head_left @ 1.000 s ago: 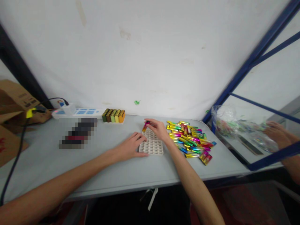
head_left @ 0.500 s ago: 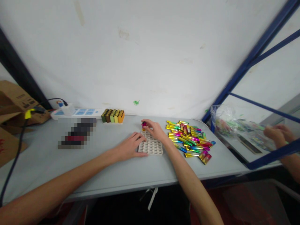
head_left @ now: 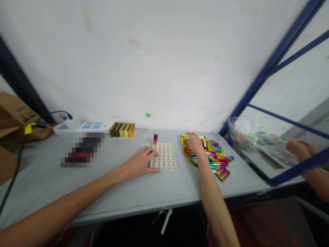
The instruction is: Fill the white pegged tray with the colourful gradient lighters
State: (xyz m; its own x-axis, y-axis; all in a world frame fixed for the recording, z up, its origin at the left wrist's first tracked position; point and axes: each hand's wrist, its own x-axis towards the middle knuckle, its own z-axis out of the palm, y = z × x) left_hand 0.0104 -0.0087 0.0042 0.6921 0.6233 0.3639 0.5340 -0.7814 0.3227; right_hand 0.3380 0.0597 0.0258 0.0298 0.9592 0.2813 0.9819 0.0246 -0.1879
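A white tray [head_left: 168, 156] with rows of round-looking holes lies flat on the table. My left hand [head_left: 144, 160] holds it at the left side, fingers over the edge and thumb along the near corner. One purple-and-gold metallic tube, like a lighter shell [head_left: 155, 139], stands upright at the tray's far left corner. To the right lies a loose pile of shiny coloured lighter shells [head_left: 213, 155], most on their sides. Over the pile's far left part is my right hand [head_left: 195, 141], fingers apart and reaching down among them; nothing gripped shows, though the fingertips are partly hidden.
At the back stands a block of upright gold-topped lighters [head_left: 122, 130] in rows. A power strip [head_left: 84, 127], a blurred dark object [head_left: 84, 149] and cardboard [head_left: 23, 109] lie left. Beyond the blue frame [head_left: 257, 85], another person's hands [head_left: 299, 148] are near plastic bags [head_left: 246, 137].
My right hand has let go of the purple-and-gold lighter shell at the tray's far left corner and moved right to the pile. My left hand stays on the tray.
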